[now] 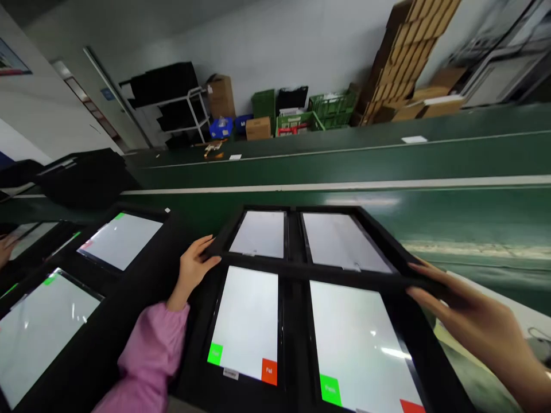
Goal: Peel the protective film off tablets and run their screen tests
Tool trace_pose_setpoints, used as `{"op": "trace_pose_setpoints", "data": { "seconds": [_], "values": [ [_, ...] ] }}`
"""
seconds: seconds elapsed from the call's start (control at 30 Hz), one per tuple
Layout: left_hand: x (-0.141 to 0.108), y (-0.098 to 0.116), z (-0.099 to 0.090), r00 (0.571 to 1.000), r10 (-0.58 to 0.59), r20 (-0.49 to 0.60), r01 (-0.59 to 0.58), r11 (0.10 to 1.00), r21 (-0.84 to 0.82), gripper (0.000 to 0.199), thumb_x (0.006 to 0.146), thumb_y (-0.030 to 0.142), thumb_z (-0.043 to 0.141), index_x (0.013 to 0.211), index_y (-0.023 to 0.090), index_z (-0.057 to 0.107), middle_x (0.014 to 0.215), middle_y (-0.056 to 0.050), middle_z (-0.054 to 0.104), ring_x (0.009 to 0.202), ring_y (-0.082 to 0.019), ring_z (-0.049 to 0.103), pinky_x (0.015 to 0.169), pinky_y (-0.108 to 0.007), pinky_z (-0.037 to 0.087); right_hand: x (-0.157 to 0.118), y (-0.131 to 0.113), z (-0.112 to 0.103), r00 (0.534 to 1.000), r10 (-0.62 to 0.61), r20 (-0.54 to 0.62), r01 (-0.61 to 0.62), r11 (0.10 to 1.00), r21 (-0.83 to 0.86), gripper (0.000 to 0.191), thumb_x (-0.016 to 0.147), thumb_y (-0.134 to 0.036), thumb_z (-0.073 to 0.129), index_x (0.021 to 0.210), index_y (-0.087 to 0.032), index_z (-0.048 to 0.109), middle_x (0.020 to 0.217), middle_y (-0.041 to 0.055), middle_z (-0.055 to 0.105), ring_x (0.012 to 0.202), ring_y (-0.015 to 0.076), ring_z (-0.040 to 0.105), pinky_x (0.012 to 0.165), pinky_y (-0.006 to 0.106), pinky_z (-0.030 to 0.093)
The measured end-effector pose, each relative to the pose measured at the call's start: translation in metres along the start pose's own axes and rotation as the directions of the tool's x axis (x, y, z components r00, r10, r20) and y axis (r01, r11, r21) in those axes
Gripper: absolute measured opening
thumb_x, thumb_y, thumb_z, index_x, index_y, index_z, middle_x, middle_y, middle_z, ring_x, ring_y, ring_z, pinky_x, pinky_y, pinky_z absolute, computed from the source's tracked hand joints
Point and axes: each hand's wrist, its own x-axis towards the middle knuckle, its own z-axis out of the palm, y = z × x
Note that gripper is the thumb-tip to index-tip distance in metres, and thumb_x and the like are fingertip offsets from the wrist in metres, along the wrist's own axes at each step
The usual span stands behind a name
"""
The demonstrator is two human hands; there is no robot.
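Note:
A black tray [296, 327] with tablets in its compartments lies in front of me. My left hand [193, 268], below a pink sleeve, grips its left edge between thumb and fingers. On the opposite edge, my right hand [473, 321] pinches the rim the same way. The near left tablet [249, 318] has a white screen with a green square and a red square reading "Fail". Similar squares show on the near right tablet [357, 338]. White screens also light the far left tablet [260, 232] and the far right tablet [340, 238].
Left of my tray, another black tray [129, 298] holds lit tablets. Another person's hand [5, 249] shows at the left edge. Behind runs a green conveyor surface [451, 221], with dark stacked material [86, 175] at left. Crates [329, 106] and stacked cardboard [400, 57] stand by the wall.

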Motion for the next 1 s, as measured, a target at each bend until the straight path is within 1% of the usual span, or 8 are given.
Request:
{"op": "trace_pose_setpoints", "data": {
  "seconds": [0.1, 0.2, 0.3, 0.43, 0.53, 0.63, 0.8, 1.0],
  "values": [
    [0.067, -0.004, 0.041, 0.997, 0.044, 0.059, -0.043, 0.999, -0.012, 0.066, 0.072, 0.053, 0.095, 0.122, 0.016, 0.071, 0.127, -0.015, 0.077, 0.119, -0.033, 0.075, 0.105, -0.051, 0.062, 0.079, -0.017, 0.026, 1.0, -0.024, 0.014, 0.022, 0.991, 0.129, 0.057, 0.068, -0.075, 0.074, 0.102, -0.03, 0.082, 0.12, 0.0107, 0.08, 0.107, 0.0388, 0.078, 0.094, 0.052, 0.064],
    [0.098, -0.01, 0.066, 0.991, 0.065, 0.118, -0.068, 0.997, 0.022, 0.036, 0.093, 0.041, 0.081, 0.116, 0.015, 0.072, 0.121, -0.01, 0.076, 0.114, -0.026, 0.074, 0.102, -0.051, 0.062, 0.116, -0.02, 0.05, 0.995, -0.086, -0.046, 0.091, 0.987, 0.134, 0.066, 0.074, -0.084, 0.059, 0.094, -0.024, 0.08, 0.105, 0.0139, 0.082, 0.092, 0.035, 0.08, 0.082, 0.049, 0.066],
    [0.093, -0.012, 0.063, 0.983, 0.087, 0.16, -0.099, 0.993, 0.071, 0.029, 0.099, 0.039, 0.074, 0.114, 0.015, 0.072, 0.119, -0.009, 0.075, 0.111, -0.024, 0.073, 0.101, -0.05, 0.061, 0.104, -0.018, 0.055, 0.983, -0.172, -0.071, 0.179, 0.978, 0.108, 0.064, 0.087, -0.081, 0.05, 0.094, -0.024, 0.08, 0.109, 0.013, 0.08, 0.096, 0.0318, 0.078, 0.085, 0.047, 0.065],
    [0.054, -0.017, 0.036, 0.975, 0.077, 0.21, -0.111, 0.982, 0.153, 0.035, 0.097, 0.053, 0.072, 0.103, 0.019, 0.079, 0.109, -0.009, 0.079, 0.108, -0.026, 0.075, 0.105, -0.048, 0.058, 0.048, -0.016, 0.041, 0.946, -0.325, 0.022, 0.324, 0.946, 0.016, 0.051, 0.091, -0.075, 0.059, 0.08, -0.03, 0.081, 0.117, 0.0102, 0.079, 0.113, 0.0365, 0.072, 0.101, 0.055, 0.06],
    [0.029, -0.025, 0.03, 0.978, 0.059, 0.199, -0.1, 0.974, 0.204, 0.043, 0.096, 0.06, 0.066, 0.111, 0.023, 0.08, 0.121, -0.01, 0.078, 0.121, -0.029, 0.071, 0.113, -0.046, 0.052, 0.021, -0.012, 0.039, 0.915, -0.4, 0.046, 0.401, 0.893, -0.204, 0.06, 0.099, -0.072, 0.048, 0.105, -0.025, 0.084, 0.134, 0.0172, 0.072, 0.123, 0.0453, 0.066, 0.098, 0.066, 0.058],
    [0.019, -0.032, 0.035, 0.984, 0.064, 0.165, -0.103, 0.966, 0.237, 0.046, 0.098, 0.062, 0.059, 0.117, 0.023, 0.077, 0.128, -0.01, 0.074, 0.129, -0.029, 0.066, 0.118, -0.046, 0.047, 0.02, -0.01, 0.046, 0.907, -0.412, 0.086, 0.42, 0.873, -0.249, 0.067, 0.102, -0.07, 0.041, 0.117, -0.018, 0.081, 0.142, 0.0216, 0.067, 0.126, 0.0467, 0.064, 0.1, 0.068, 0.057],
    [0.022, -0.032, 0.039, 0.982, 0.093, 0.162, -0.136, 0.95, 0.28, 0.052, 0.1, 0.065, 0.052, 0.117, 0.022, 0.075, 0.126, -0.012, 0.075, 0.124, -0.028, 0.069, 0.114, -0.045, 0.051, 0.04, -0.012, 0.054, 0.92, -0.375, 0.112, 0.39, 0.906, -0.168, 0.057, 0.101, -0.069, 0.047, 0.099, -0.023, 0.082, 0.143, 0.0191, 0.067, 0.131, 0.0441, 0.064, 0.108, 0.065, 0.054],
    [0.025, -0.019, 0.036, 0.968, 0.171, 0.183, -0.231, 0.895, 0.382, 0.055, 0.1, 0.067, 0.047, 0.112, 0.022, 0.075, 0.115, -0.012, 0.077, 0.114, -0.028, 0.072, 0.107, -0.045, 0.055, 0.04, -0.016, 0.056, 0.915, -0.372, 0.153, 0.386, 0.92, -0.067, 0.037, 0.098, -0.054, 0.058, 0.09, -0.026, 0.08, 0.139, 0.0156, 0.07, 0.142, 0.0384, 0.058, 0.109, 0.057, 0.055]
  ]
}}
